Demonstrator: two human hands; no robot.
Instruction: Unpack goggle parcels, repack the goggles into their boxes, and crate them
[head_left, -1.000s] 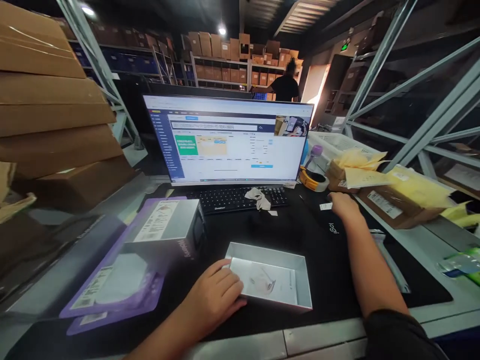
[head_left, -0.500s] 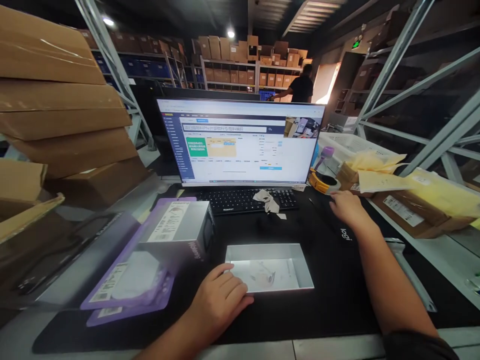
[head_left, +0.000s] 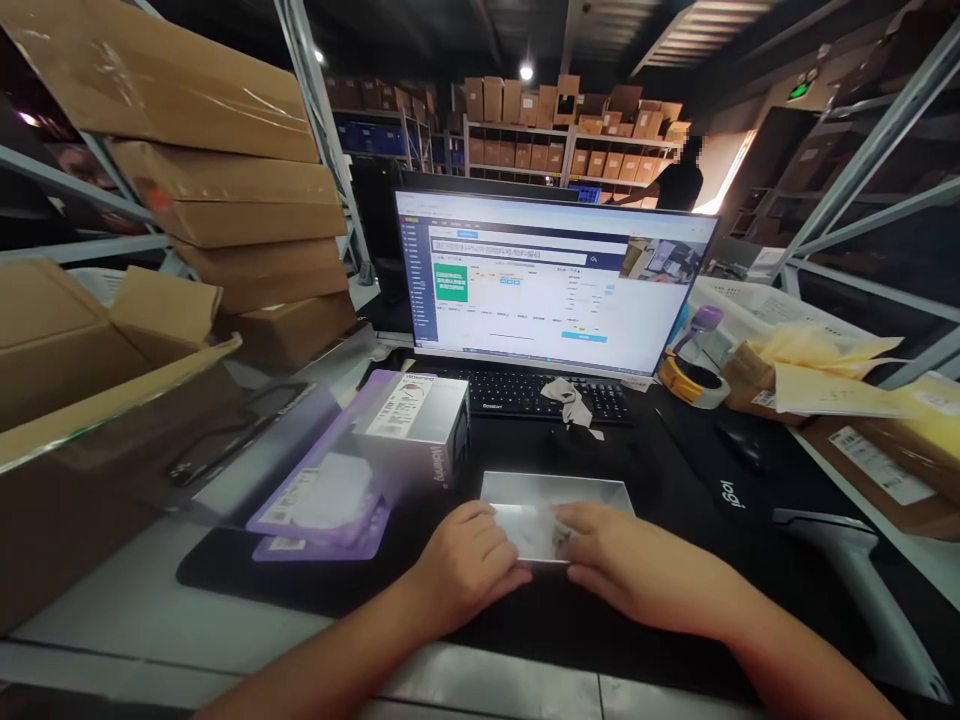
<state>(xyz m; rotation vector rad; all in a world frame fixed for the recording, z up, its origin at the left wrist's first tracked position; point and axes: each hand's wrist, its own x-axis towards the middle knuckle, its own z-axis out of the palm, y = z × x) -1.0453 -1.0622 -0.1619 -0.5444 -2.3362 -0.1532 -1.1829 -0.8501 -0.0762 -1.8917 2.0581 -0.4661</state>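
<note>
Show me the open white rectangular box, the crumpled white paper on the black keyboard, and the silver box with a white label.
Open white rectangular box [head_left: 551, 489]: head view, inner far wall.
Crumpled white paper [head_left: 570, 402]: head view, its middle.
Silver box [head_left: 409, 452]: head view, near side.

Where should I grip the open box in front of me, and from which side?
Probably take the open box by its two short end walls, coming from left and right: it lies open side up, long side across, with thin upright walls to pinch.
</note>
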